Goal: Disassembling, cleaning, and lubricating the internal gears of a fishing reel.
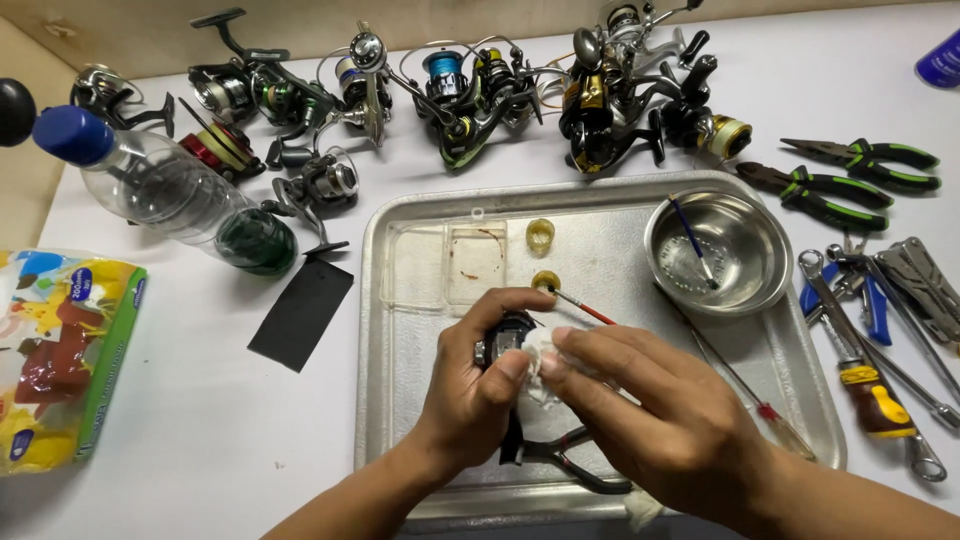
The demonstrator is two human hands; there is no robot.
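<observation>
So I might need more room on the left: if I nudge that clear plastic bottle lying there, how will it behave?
The clear plastic bottle lies on its side on the white table, so it would probably roll. It looks mostly empty, with dark green at its base, so it is likely light. Its blue cap appears on, so spilling seems unlikely.

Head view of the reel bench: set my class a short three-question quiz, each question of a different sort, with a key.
1. True or false: the metal tray holds a round steel bowl with a small brush in it.
2. What does the right hand press against the dark reel body held by the left hand?
A. a white wipe
B. a spanner
C. a sponge
3. Fill in: the two green-handled pliers lie to the ___ of the tray.

Key:
1. true
2. A, the white wipe
3. right
</observation>
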